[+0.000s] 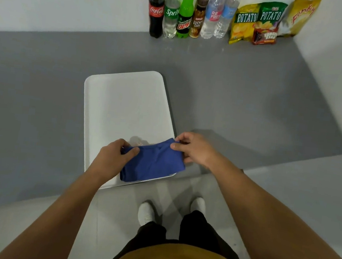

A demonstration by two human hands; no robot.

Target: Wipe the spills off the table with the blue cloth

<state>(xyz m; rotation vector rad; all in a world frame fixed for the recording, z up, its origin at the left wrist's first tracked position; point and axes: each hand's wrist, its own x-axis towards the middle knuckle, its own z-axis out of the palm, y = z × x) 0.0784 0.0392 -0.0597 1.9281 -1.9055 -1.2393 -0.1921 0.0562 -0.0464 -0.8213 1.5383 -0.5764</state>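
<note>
Two hands hold a folded blue cloth (153,162) over a white tray (124,102).
Left hand (116,155) and right hand (195,150) pinch its far corners; wiping seems not yet begun; next, press it onto the spill.

A single head-worn wide-angle camera is looking forward and steeply down from above the grey table's (42,93) near edge. It is taking in the whole surface up to the far edge against the wall, with the wearer's own forearms and feet showing close below.
</note>
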